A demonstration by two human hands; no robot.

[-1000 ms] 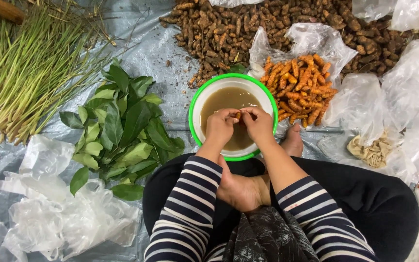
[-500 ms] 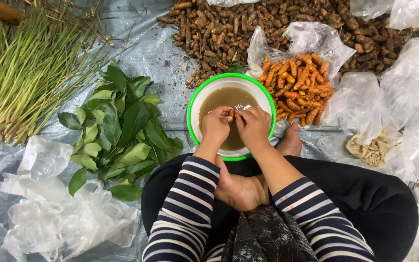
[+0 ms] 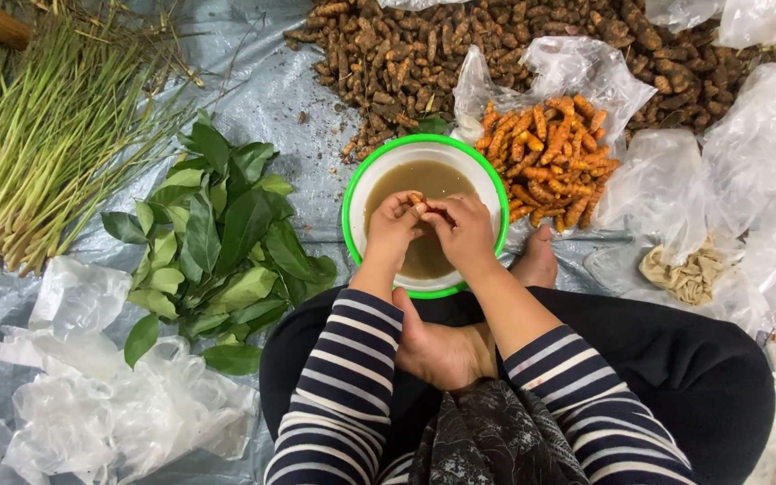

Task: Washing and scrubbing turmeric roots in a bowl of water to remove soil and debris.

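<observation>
Hands meet over the bowl [image 3: 355,184] of murky water: left hand [image 3: 392,229] and right hand [image 3: 462,232] pinch one small root [image 3: 417,199], mostly hidden by fingertips. Peeled orange roots [image 3: 545,162] lie just right; leaves [image 3: 222,233] left.

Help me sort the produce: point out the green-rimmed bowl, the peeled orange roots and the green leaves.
green-rimmed bowl [image 3: 496,193], head view, right side of its rim.
peeled orange roots [image 3: 550,157], head view, middle of the heap.
green leaves [image 3: 226,233], head view, centre of the pile.
</observation>
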